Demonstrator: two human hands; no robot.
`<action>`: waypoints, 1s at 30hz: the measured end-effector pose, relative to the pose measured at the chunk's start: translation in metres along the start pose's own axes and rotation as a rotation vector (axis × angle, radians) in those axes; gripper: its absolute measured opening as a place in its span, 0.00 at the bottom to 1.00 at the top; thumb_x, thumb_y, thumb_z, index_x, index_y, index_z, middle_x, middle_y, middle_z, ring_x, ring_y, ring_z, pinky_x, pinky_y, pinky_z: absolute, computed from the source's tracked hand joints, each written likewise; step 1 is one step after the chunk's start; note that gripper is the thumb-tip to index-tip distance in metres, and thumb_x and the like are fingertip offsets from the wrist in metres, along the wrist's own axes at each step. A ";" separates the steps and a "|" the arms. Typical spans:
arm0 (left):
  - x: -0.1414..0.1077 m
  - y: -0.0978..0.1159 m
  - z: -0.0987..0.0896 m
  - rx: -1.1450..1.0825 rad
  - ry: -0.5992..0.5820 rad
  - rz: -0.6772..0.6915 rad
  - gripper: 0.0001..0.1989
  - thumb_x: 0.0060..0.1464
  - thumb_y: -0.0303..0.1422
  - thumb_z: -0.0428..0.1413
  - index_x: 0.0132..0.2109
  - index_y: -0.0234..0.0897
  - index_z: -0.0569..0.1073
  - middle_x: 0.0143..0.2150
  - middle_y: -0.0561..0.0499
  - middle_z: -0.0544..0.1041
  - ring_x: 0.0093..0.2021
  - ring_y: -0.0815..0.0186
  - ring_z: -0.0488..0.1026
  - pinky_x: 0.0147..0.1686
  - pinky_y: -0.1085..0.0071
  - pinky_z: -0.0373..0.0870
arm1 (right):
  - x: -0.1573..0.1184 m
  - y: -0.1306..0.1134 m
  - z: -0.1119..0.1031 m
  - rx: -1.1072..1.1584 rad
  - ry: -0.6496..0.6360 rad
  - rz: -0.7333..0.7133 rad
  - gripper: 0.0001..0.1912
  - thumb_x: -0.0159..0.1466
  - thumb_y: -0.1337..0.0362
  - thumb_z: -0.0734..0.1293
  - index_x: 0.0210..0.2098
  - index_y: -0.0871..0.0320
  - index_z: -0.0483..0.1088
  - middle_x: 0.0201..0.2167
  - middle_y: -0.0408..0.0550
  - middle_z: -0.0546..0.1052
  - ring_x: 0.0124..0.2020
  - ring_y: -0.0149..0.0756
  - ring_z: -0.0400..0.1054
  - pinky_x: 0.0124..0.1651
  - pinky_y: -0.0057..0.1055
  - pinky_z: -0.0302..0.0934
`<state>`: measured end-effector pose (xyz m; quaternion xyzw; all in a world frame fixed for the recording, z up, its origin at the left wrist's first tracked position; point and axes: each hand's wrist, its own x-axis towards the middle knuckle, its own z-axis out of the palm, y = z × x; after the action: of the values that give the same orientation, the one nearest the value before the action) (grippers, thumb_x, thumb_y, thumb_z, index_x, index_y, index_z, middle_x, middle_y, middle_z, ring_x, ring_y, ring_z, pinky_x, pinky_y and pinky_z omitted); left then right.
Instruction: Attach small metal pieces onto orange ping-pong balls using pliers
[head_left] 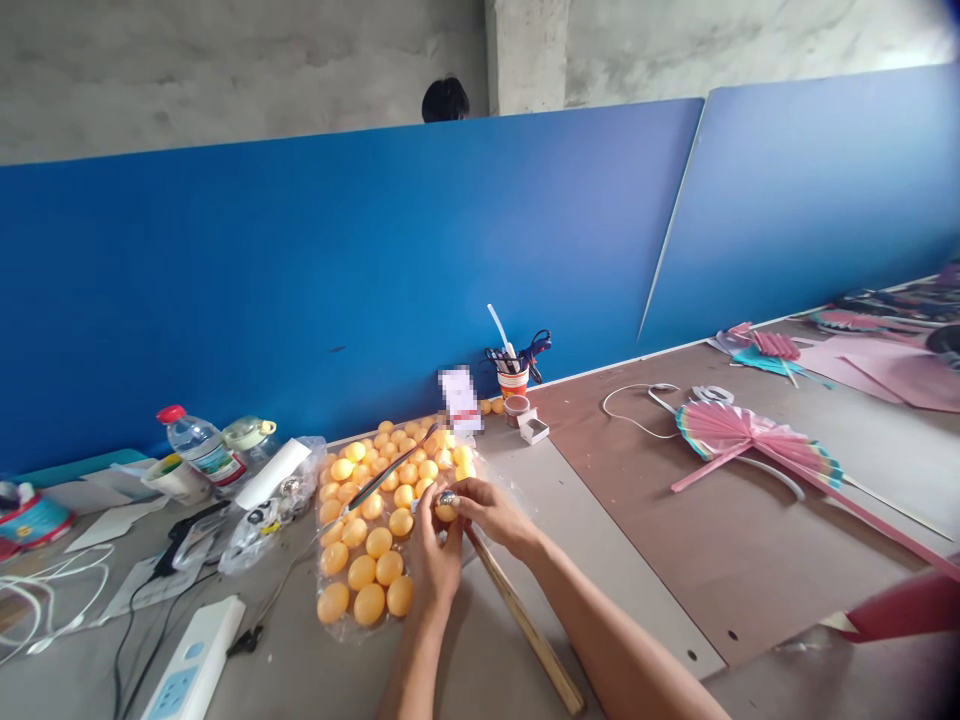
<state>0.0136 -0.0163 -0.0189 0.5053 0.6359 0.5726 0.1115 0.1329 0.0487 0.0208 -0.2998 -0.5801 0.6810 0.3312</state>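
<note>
My left hand (pixel 436 552) is closed around an orange ball (pixel 445 513), at the front right of many similar balls. A small shiny silver piece (pixel 447 497), perhaps a bell, sits at the top of that ball. My right hand (pixel 491 510) pinches at this silver piece, its fingertips touching the ball. A clear plastic bag (pixel 341 630) of orange balls (pixel 369 604) lies just left of my hands. Across the bag rests a dark, slim tool with a cord (pixel 386 475). Beneath my right wrist, a bundle of wooden sticks (pixel 525 622) lies on the table.
On the left are a bottle (pixel 201 448), a paper cup (pixel 178 480), crumpled plastic (pixel 259 525) and a power strip (pixel 191 660). A tool cup (pixel 513 380) and small open box (pixel 533 428) stand behind. Pink paper fans (pixel 757 440) lie right. A blue partition (pixel 337 270) bounds the back.
</note>
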 end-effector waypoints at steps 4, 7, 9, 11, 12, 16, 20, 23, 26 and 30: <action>0.000 0.006 -0.001 0.026 -0.034 -0.008 0.22 0.60 0.31 0.54 0.62 0.39 0.68 0.58 0.39 0.78 0.57 0.56 0.77 0.54 0.57 0.75 | 0.001 0.003 0.001 -0.035 -0.046 -0.046 0.17 0.59 0.54 0.71 0.42 0.59 0.74 0.36 0.47 0.81 0.39 0.40 0.75 0.45 0.35 0.68; 0.000 0.009 -0.001 0.033 -0.050 -0.033 0.23 0.59 0.29 0.53 0.61 0.40 0.70 0.57 0.40 0.78 0.56 0.55 0.77 0.53 0.57 0.76 | 0.001 0.000 0.003 -0.069 -0.016 -0.054 0.15 0.58 0.56 0.72 0.41 0.59 0.74 0.35 0.46 0.80 0.38 0.39 0.75 0.43 0.34 0.67; 0.000 0.010 -0.001 0.039 -0.060 -0.047 0.23 0.58 0.28 0.53 0.61 0.41 0.70 0.56 0.41 0.79 0.54 0.55 0.78 0.52 0.58 0.76 | -0.001 -0.003 0.003 -0.064 -0.022 -0.056 0.13 0.58 0.58 0.71 0.39 0.59 0.74 0.34 0.46 0.80 0.37 0.39 0.74 0.43 0.34 0.67; 0.001 0.010 -0.001 0.044 -0.060 -0.046 0.23 0.58 0.28 0.53 0.61 0.40 0.70 0.56 0.40 0.79 0.53 0.55 0.78 0.51 0.59 0.77 | -0.002 -0.006 0.004 -0.062 -0.035 -0.070 0.12 0.58 0.59 0.70 0.38 0.59 0.74 0.34 0.46 0.80 0.37 0.39 0.74 0.43 0.34 0.67; 0.001 0.011 -0.001 0.044 -0.059 -0.045 0.24 0.58 0.28 0.53 0.61 0.40 0.70 0.56 0.40 0.79 0.53 0.55 0.78 0.50 0.59 0.77 | -0.002 -0.007 0.004 -0.074 -0.036 -0.080 0.11 0.59 0.59 0.69 0.38 0.59 0.74 0.34 0.46 0.79 0.37 0.39 0.74 0.43 0.34 0.67; 0.002 0.014 -0.001 0.032 -0.080 -0.060 0.24 0.58 0.27 0.52 0.61 0.39 0.70 0.55 0.40 0.80 0.52 0.56 0.79 0.48 0.60 0.78 | -0.002 -0.006 0.005 -0.162 0.014 -0.083 0.09 0.58 0.61 0.68 0.37 0.59 0.74 0.32 0.46 0.79 0.36 0.39 0.73 0.41 0.33 0.66; 0.002 0.015 -0.001 0.009 -0.122 -0.083 0.25 0.57 0.25 0.52 0.62 0.38 0.70 0.53 0.40 0.80 0.54 0.55 0.78 0.52 0.58 0.76 | -0.001 -0.003 0.006 -0.183 0.048 -0.042 0.12 0.56 0.64 0.68 0.40 0.59 0.73 0.34 0.46 0.78 0.37 0.38 0.73 0.40 0.32 0.65; 0.002 0.014 -0.001 0.011 -0.131 -0.099 0.28 0.53 0.23 0.53 0.62 0.38 0.70 0.53 0.41 0.80 0.55 0.56 0.78 0.54 0.57 0.75 | -0.002 -0.003 0.007 -0.283 0.080 -0.075 0.15 0.54 0.67 0.68 0.41 0.59 0.74 0.36 0.46 0.78 0.38 0.38 0.71 0.41 0.32 0.64; 0.002 0.013 -0.002 0.000 -0.119 -0.108 0.31 0.50 0.20 0.52 0.62 0.40 0.70 0.52 0.43 0.81 0.52 0.57 0.79 0.53 0.59 0.76 | -0.003 -0.004 0.007 -0.377 0.079 -0.154 0.16 0.53 0.69 0.68 0.42 0.58 0.74 0.38 0.46 0.78 0.39 0.37 0.70 0.44 0.32 0.64; 0.003 0.016 -0.002 0.029 -0.086 -0.106 0.28 0.52 0.23 0.53 0.60 0.40 0.71 0.50 0.43 0.82 0.50 0.56 0.80 0.51 0.59 0.77 | -0.003 -0.005 0.007 -0.353 0.035 -0.159 0.14 0.57 0.65 0.68 0.43 0.58 0.74 0.41 0.47 0.79 0.40 0.38 0.70 0.45 0.33 0.64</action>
<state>0.0186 -0.0180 -0.0035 0.4966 0.6646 0.5345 0.1613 0.1303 0.0427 0.0269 -0.3184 -0.7065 0.5352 0.3363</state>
